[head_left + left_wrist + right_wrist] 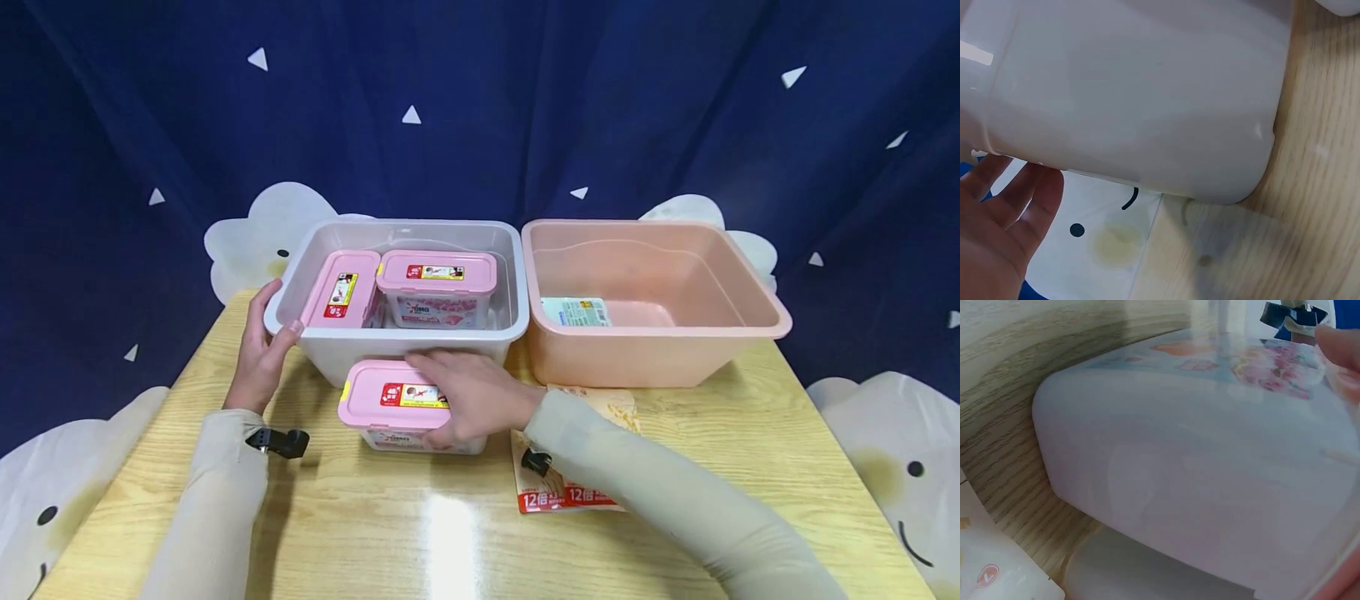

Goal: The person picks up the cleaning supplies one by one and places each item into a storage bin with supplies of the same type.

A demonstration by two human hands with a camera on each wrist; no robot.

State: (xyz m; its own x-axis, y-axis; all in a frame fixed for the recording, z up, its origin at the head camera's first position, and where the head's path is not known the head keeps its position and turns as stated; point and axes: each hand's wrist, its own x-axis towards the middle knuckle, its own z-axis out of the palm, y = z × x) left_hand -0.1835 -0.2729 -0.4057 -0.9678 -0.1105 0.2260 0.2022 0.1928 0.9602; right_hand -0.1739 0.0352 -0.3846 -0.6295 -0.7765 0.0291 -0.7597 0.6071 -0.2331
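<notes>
Left hand (264,350) gripping; right hand (474,398) gripping, right forearm (667,492) slanted inward.

The white bin (337,350), pink bin (615,358) and tubs (367,396) are smooth plastic. The table (352,525) is shiny wood. The curtain (465,75) is dull cloth.

Behind a pale wood-grain table (352,533), a dark blue backdrop (465,167), probably cloth, with white triangles (412,116) and clouds (281,212)

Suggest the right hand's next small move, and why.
Probably lift the pink-lidded box above the white bin: the right hand grips it in front of the bin, two similar boxes sit inside, and the left hand holds the bin.
</notes>
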